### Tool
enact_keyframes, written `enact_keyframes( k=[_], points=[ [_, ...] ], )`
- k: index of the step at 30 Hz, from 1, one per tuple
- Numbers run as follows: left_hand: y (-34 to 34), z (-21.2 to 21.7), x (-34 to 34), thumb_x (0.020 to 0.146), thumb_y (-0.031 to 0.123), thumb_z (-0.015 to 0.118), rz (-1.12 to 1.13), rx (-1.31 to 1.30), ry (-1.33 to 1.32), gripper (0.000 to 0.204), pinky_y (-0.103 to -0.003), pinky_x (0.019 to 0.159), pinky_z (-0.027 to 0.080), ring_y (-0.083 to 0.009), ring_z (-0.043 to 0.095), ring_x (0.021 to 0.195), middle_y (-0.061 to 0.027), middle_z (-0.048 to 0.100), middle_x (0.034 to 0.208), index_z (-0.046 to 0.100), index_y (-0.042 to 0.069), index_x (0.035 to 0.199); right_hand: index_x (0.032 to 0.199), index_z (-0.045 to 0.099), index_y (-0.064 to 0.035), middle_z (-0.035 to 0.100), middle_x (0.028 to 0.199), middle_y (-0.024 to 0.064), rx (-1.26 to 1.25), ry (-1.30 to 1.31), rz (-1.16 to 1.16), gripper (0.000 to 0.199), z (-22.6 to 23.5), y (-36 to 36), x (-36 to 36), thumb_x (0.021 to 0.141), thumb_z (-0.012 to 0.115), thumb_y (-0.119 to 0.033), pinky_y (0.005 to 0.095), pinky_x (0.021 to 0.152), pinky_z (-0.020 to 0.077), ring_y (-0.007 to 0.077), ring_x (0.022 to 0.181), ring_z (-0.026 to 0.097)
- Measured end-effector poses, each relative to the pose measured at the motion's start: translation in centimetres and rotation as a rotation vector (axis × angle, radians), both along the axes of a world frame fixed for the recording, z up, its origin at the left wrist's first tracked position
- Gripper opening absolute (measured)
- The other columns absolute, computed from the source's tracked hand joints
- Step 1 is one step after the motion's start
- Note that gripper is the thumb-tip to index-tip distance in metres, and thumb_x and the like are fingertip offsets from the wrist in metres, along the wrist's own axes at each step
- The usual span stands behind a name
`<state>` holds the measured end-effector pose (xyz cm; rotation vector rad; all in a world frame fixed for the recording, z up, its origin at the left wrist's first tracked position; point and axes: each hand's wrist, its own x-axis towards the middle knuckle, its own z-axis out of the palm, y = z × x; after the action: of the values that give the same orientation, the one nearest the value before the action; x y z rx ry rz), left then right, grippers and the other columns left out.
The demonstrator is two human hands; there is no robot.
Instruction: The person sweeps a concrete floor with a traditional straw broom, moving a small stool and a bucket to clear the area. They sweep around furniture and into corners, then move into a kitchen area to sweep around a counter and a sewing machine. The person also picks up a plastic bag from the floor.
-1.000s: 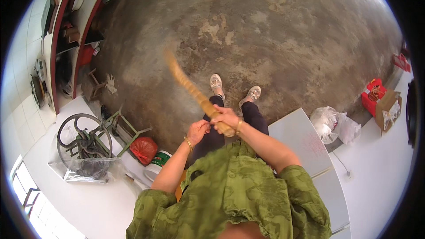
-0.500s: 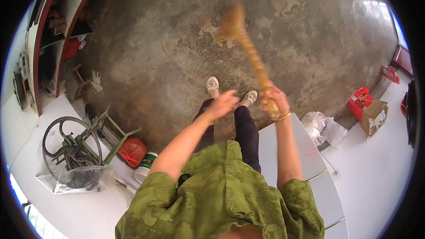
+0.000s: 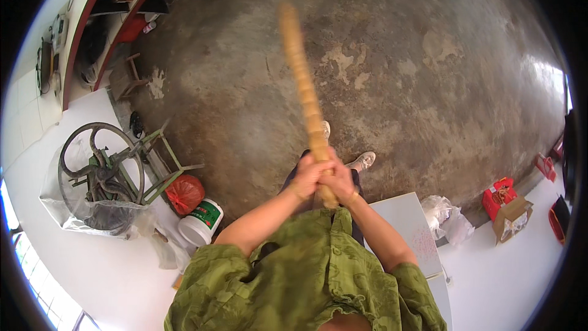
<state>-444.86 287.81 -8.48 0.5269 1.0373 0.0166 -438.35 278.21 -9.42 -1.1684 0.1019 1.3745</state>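
Both my hands are wrapped around the lower part of a tan broom [image 3: 304,86] with a ridged, bound handle. My left hand [image 3: 309,175] is closed on it from the left. My right hand [image 3: 339,178] grips it from the other side, so close that the fingers overlap. The butt of the handle pokes out below them, near my green shirt. From there the broom slants up and slightly left over the floor, its far end blurred by motion. No flared head can be made out at that end.
Worn concrete floor [image 3: 239,79] spreads ahead of my shoes. To the left are a machine with a large wheel [image 3: 101,162], a red plastic bag [image 3: 185,195] and a white-and-green bucket [image 3: 201,220]. A pale cabinet [image 3: 407,224], plastic bags [image 3: 450,217] and a cardboard box [image 3: 513,217] stand right.
My left hand, empty and apart before, has closed on the broom. My right hand has brought the broom in from the right to my middle. The flared head seen before no longer shows.
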Motion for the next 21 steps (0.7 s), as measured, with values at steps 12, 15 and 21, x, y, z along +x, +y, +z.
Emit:
enact_keyframes(
  k=[12, 15, 21],
  points=[
    [13.1, -10.4, -3.0, 0.072, 0.01, 0.065, 0.295, 0.051, 0.283, 0.014, -0.034, 0.055, 0.05, -0.0211, 0.059, 0.065, -0.0097, 0.059, 0.074, 0.056, 0.001, 0.079, 0.092, 0.054, -0.0018, 0.053, 0.062, 0.0083, -0.082, 0.193, 0.48, 0.02, -8.6, 15.7, 0.4, 0.073, 0.061, -0.004, 0.0288, 0.033, 0.0373, 0.0164, 0.046, 0.053],
    [8.6, -9.9, 5.5, 0.066, 0.011, 0.067, 0.014, 0.128, 0.295, 0.016, -0.032, 0.048, 0.047, -0.0185, 0.057, 0.056, -0.0072, 0.057, 0.068, 0.054, 0.004, 0.072, 0.091, 0.054, -0.0029, 0.054, 0.065, 0.0078, -0.097, 0.142, 0.169, 0.015, -8.2, 8.2, 5.6, 0.076, 0.057, -0.004, 0.0267, 0.035, 0.0375, 0.0157, 0.048, 0.053],
    [1.9, -7.6, 20.2, 0.06, 0.019, 0.07, -0.677, 0.168, 0.059, 0.03, -0.033, 0.055, 0.046, -0.0199, 0.056, 0.066, -0.0107, 0.055, 0.073, 0.053, 0.002, 0.079, 0.094, 0.05, -0.0024, 0.054, 0.067, 0.0066, -0.239, 0.144, -0.493, 0.015, -1.0, 1.2, 13.3, 0.079, 0.051, -0.005, 0.0265, 0.038, 0.0437, 0.0165, 0.05, 0.054]
  ],
)
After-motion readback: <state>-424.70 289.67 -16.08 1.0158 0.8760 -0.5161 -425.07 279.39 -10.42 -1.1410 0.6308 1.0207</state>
